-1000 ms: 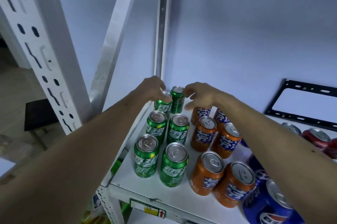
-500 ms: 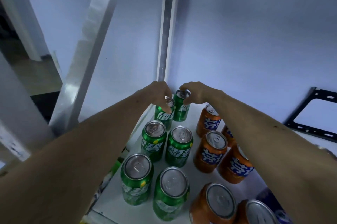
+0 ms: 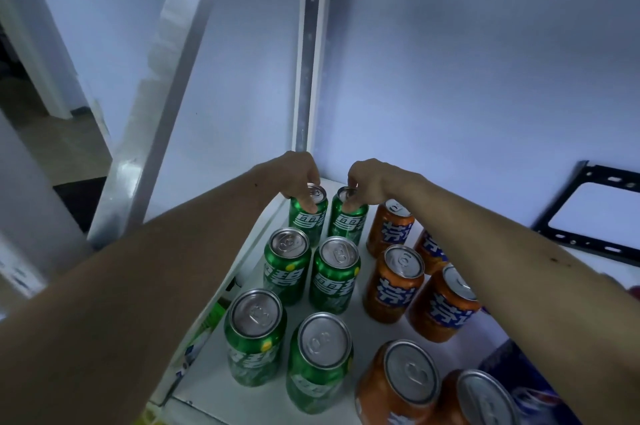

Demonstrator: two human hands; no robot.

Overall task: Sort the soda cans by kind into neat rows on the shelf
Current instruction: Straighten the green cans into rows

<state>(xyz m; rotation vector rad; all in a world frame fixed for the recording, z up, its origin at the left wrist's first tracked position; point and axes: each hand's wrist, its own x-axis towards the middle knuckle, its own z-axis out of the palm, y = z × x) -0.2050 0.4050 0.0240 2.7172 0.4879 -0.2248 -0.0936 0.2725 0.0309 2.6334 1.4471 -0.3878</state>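
Six green Sprite cans stand in two neat columns on the white shelf (image 3: 362, 334). At the far end, toward twelve o'clock, the left hand (image 3: 294, 175) pinches the rim of the back-left green can (image 3: 310, 216), and the right hand (image 3: 372, 182) pinches the rim of the back-right green can (image 3: 348, 222); both cans are upright, just beside each other. At three o'clock from the green columns, orange Fanta cans (image 3: 393, 284) form two more columns. A blue Pepsi can (image 3: 533, 400) sits at five o'clock. The metal shelf upright (image 3: 308, 61) rises at twelve o'clock against the pale wall (image 3: 467, 61); a black metal bracket (image 3: 588, 213) leans at three o'clock.
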